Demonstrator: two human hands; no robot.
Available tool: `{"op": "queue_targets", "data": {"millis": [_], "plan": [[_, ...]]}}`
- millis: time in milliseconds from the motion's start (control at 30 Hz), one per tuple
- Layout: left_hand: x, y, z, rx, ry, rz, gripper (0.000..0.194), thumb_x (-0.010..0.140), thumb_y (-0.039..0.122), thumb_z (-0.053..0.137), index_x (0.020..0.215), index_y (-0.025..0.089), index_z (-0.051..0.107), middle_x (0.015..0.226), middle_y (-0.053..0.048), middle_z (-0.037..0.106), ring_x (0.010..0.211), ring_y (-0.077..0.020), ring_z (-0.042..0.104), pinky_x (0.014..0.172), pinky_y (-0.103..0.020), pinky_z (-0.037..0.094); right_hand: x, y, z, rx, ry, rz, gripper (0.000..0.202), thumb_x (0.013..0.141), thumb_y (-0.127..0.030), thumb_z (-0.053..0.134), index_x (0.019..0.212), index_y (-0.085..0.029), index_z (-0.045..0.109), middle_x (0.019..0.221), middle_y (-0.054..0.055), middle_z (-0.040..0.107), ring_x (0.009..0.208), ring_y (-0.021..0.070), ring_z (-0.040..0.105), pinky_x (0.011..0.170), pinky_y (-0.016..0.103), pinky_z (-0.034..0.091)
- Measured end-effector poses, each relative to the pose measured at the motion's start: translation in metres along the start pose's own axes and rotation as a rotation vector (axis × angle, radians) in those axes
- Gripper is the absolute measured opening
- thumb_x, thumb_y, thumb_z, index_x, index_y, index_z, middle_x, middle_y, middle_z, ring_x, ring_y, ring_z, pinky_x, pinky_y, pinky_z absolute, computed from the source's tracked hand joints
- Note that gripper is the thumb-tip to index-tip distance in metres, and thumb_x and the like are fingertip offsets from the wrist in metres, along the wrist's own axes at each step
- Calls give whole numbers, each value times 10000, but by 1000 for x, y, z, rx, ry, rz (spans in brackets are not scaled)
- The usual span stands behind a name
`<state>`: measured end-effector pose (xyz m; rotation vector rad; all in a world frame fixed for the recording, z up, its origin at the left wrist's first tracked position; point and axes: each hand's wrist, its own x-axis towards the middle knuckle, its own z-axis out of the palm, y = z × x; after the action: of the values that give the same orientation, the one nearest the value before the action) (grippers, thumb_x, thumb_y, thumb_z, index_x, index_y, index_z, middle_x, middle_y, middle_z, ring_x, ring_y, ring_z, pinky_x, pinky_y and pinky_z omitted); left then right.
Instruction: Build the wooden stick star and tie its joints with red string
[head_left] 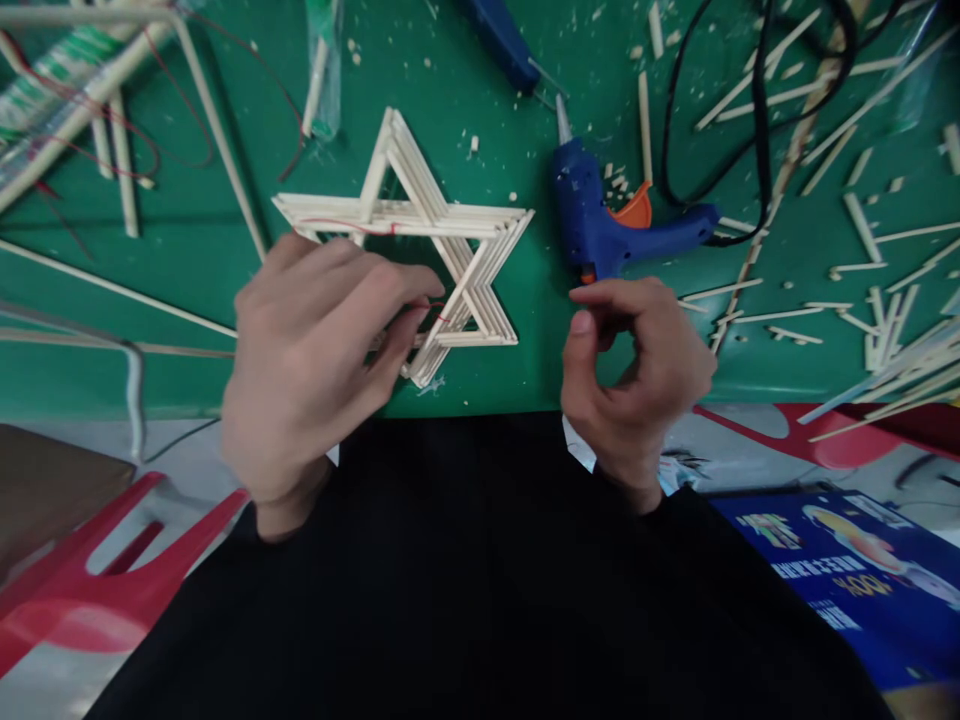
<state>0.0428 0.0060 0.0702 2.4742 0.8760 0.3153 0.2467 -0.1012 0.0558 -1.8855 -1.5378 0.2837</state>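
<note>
A black top (pixel 480 560) fronts the green table (pixel 540 370); the left hand (pixel 315 360) apparently pinches red thread (pixel 436 306) over the stick star (pixel 454 265) there; the right hand (pixel 656 345) curls beside the glue gun (pixel 589 200), contents unclear; thread-fixing seems in hand, calling for steady tension

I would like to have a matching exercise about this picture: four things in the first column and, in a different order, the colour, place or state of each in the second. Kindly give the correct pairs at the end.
Column 1
1. Star
2. Glue gun
3. Left hand
4. Right hand

Column 2
A. Curled, close to the blue tool
B. Pale and six-pointed
C. Reaching over the star, pinching red thread
D. Blue, with an orange trigger

Correct pairs: 1-B, 2-D, 3-C, 4-A
</note>
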Motion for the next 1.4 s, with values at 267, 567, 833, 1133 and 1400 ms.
{"op": "queue_targets", "data": {"millis": [267, 567, 833, 1133, 1400], "plan": [[-1, -3, 3, -54, 73, -21, 187, 971, 150, 522, 1015, 290, 638, 836, 9, 709, 683, -194, 605, 691, -397, 392, 10, 46, -21, -215, -49, -111, 454, 833, -50, 514, 1209, -265, 650, 1131, 130, 714, 1082, 305, 675, 907, 496, 564], [-6, 0, 0, -145, 74, -58, 308, 942, 94, 582, 1134, 335, 591, 988, -5, 713, 902, -225, 672, 782, -438, 466, 25, 77, -31, -355, -437, -51, 796, 834, -117, 587, 1566, -336, 362, 1576, 110, 502, 1460, 321, 478, 1208, 590, 336], [-5, 5, 3, -213, 172, -174, 181, 928, 113, 607, 1039, 256, 617, 900, -16, 690, 873, -182, 676, 814, -395, 560, 45, 84, -30, -433, -435, -16, 476, 927, -234, 592, 1399, -299, 565, 1220, 122, 654, 1160, 299, 606, 971, 517, 434], [-4, 7, 5, -254, 213, -218, 136, 955, 93, 594, 1016, 212, 617, 905, -2, 674, 858, -124, 636, 800, -340, 538, 44, 94, -20, -568, -218, -48, 160, 906, -371, 642, 940, -215, 641, 963, 96, 623, 827, 203, 583, 708, 400, 379], [-2, -13, 7, -304, 164, -113, 99, 957, 150, 603, 1020, 226, 601, 890, -1, 674, 822, -123, 650, 748, -349, 548, 44, 71, -22, 119, -121, -364, 175, 828, -293, 757, 890, -286, 594, 825, 38, 706, 727, 193, 648, 618, 358, 463]]}}
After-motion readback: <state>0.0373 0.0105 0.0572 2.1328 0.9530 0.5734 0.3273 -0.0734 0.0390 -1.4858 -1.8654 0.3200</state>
